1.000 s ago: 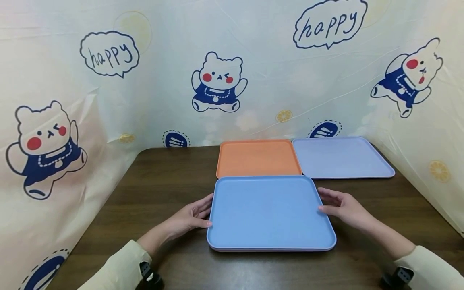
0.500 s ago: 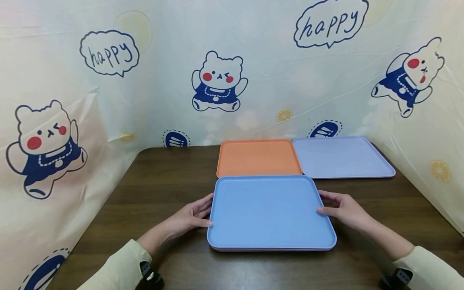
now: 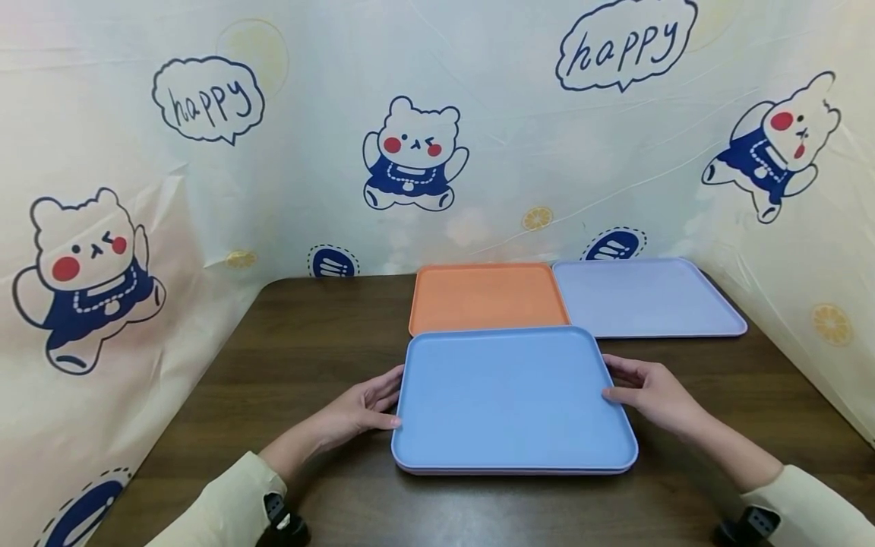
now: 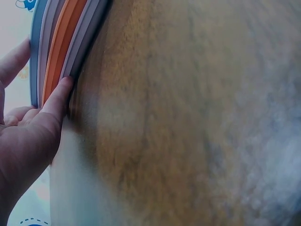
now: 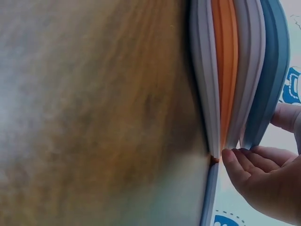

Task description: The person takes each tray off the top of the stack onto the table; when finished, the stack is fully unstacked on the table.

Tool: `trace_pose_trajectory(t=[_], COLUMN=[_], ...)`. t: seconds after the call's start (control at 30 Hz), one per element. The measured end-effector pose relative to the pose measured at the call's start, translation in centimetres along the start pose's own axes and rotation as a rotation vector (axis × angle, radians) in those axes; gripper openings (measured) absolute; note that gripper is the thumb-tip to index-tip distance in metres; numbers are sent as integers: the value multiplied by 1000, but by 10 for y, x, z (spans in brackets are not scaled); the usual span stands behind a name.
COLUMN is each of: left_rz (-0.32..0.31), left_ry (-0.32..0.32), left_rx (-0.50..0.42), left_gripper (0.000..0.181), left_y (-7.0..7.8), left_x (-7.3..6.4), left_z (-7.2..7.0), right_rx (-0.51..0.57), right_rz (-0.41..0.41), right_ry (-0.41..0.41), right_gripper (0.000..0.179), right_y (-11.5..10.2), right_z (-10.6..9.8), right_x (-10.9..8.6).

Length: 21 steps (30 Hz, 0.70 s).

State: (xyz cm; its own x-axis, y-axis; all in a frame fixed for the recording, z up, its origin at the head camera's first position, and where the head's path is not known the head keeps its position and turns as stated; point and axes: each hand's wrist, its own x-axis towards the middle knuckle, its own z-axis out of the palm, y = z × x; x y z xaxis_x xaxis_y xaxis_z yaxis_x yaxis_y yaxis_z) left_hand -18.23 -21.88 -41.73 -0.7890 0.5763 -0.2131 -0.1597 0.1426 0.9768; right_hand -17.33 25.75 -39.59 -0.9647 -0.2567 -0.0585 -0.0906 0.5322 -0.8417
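Observation:
A blue tray point(image 3: 513, 403) lies on top of a stack of trays near the table's front middle. Below it in the left wrist view come a lavender tray point(image 4: 46, 42), an orange tray point(image 4: 63, 42) and another lavender tray point(image 4: 81, 40). My left hand point(image 3: 365, 403) holds the stack's left edge, thumb at the blue rim and a fingertip at the lowest tray. On the other side, my right hand point(image 3: 645, 391) pinches the blue tray's right edge, thumb over the rim and fingers against the side. That edge stands slightly raised, with a thin gap under it in the right wrist view.
Behind the stack lie a separate orange tray point(image 3: 488, 298) and a pale lavender tray point(image 3: 645, 296), side by side. They rest on a dark wooden table point(image 3: 328, 319). A printed cloth point(image 3: 499, 137) with cartoon bears hangs round the back and sides.
The blue tray's right side has risen a little and its far right corner has shifted slightly up. My right hand moved with it by a small amount; the left hand has stayed put.

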Motion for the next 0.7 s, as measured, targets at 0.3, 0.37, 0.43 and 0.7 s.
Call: trace_pose_trajectory(t=[0.3,0.37,0.43,0.7], left_rz=[-1,1,3,-1], left_ry=[3,-3,-8,2], left_rx=[-6,-13,-17,-3], left_gripper=[90,91,91,91], left_y=[-2,-2,-3,-3], left_x=[0,1,1,1], left_z=[0,-1,-1,-1], right_rx=[31,47,64,126], right_rz=[22,19,13,72], right_ry=[19,15,7,0], right_gripper=[63,62,61,63], right_y=[-10,-12,-14,-14], right_z=[-7,-8,-10,-18], right_x=[2,3,4,9])
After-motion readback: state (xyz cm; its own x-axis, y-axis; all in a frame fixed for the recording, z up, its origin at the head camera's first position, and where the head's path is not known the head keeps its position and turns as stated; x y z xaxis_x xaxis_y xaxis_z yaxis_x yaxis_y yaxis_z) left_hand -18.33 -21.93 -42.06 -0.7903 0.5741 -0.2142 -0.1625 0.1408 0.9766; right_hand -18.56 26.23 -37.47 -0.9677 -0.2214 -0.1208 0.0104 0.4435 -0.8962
